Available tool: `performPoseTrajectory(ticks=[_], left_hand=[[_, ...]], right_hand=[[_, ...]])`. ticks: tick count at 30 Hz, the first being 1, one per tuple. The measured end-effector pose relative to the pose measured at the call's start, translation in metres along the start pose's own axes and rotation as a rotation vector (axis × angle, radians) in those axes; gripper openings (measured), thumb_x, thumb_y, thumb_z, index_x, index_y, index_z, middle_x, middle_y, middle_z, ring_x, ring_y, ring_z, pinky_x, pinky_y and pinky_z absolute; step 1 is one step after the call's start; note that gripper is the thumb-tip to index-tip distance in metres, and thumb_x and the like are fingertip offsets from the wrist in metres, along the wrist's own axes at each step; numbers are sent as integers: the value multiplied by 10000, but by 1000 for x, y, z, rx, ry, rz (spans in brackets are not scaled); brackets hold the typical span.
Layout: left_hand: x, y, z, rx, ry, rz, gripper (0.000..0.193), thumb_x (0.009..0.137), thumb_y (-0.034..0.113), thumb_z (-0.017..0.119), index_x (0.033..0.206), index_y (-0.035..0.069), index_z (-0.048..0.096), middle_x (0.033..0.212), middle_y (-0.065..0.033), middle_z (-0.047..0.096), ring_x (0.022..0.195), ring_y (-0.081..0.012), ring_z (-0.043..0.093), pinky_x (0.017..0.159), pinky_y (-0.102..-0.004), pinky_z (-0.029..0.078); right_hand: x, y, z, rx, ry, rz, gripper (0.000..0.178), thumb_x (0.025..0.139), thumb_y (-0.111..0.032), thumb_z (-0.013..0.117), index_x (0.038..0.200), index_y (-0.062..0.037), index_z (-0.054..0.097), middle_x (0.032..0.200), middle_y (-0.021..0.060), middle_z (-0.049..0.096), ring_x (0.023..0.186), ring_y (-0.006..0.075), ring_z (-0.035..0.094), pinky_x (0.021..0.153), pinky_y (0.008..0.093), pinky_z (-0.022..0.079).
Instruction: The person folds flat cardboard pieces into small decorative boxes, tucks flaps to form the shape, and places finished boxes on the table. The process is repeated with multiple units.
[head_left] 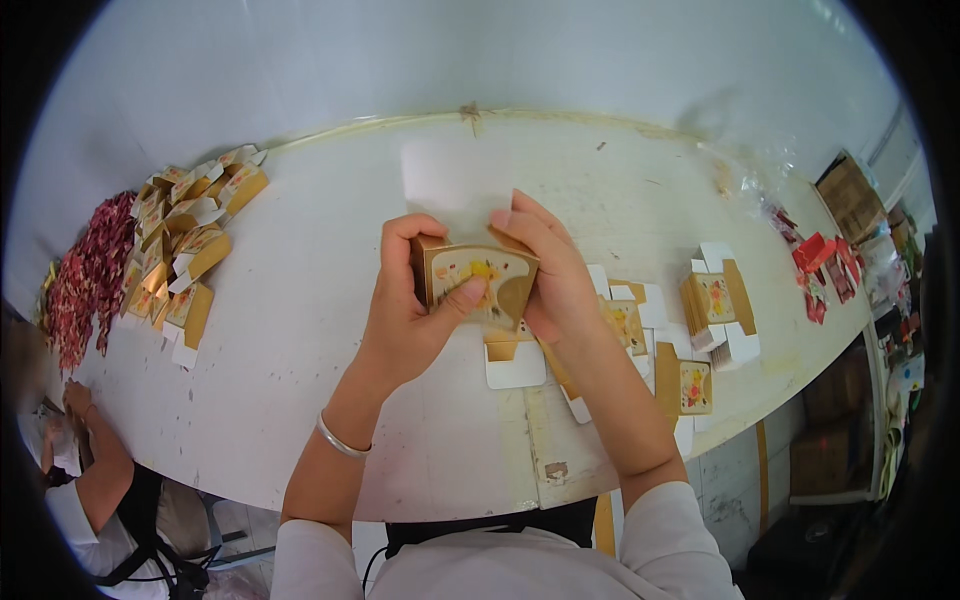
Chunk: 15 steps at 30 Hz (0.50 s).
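Observation:
Between my two hands, above the middle of the table, is a small gold cardboard box (455, 268) with a pale floral panel. My left hand (415, 290) grips its left side, thumb lying across the printed front. On the right side my right hand (550, 270) is closed round the box, its fingers at the upper right edge. A translucent pale sheet or flap, blurred, shows above the box. Under and beside my right forearm lie flat, unfolded gold and white cartons (625, 322) of the same print.
At the right stands a stack of flat cartons (712, 297), with a single carton (685, 388) nearer me. Folded boxes (190, 240) pile up at the far left beside a heap of red packets (90, 270). Red pieces (825, 265) and clear plastic lie far right. A co-worker's arm (100, 440) rests at the left edge.

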<state>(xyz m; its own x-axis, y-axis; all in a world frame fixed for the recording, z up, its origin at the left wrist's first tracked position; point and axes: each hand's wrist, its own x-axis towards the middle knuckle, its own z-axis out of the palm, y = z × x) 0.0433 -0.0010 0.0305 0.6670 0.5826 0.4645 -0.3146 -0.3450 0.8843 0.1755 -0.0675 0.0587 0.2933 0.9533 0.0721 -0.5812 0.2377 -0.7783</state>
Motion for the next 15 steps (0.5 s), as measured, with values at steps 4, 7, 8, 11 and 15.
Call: performPoseTrajectory(ticks=[4,7,8,11,15], left_hand=[[0,17,-5,-8,-48,-160,418,791,37,602,1102,95,328,1090,-81,449,849,-118,535,628,-230,477],[3,24,-1,-220,68,-158,468,787,32,601,1148,107,312,1090,-90,452,843,-127,560,607,-223,490],[4,25,-1,-298,118,-131,488,787,30,599,1169,110,306,1092,-93,452,848,-131,567,604,-220,494],[5,30,-2,-238,84,-144,575,789,20,590,1252,122,265,1112,-92,451,886,-153,573,634,-225,503],[5,27,-4,-117,66,-70,616,789,7,584,1294,125,252,1095,-73,449,900,-156,563,638,-228,504]], right_hand=[[1,-4,2,58,2,-83,337,765,19,379,1055,7,548,955,91,584,859,151,556,733,269,464],[-1,-8,2,25,-119,-100,375,723,53,347,992,13,605,1025,112,577,907,184,558,766,263,461],[1,-7,0,-5,-179,-131,357,732,45,356,975,14,616,1038,117,574,918,191,557,770,261,459],[3,-5,-8,-154,-305,-259,287,768,14,402,929,16,639,1053,126,572,922,191,554,761,250,450],[-2,-8,0,-434,-237,-377,168,817,-57,524,917,1,646,1021,106,582,855,129,539,693,219,426]])
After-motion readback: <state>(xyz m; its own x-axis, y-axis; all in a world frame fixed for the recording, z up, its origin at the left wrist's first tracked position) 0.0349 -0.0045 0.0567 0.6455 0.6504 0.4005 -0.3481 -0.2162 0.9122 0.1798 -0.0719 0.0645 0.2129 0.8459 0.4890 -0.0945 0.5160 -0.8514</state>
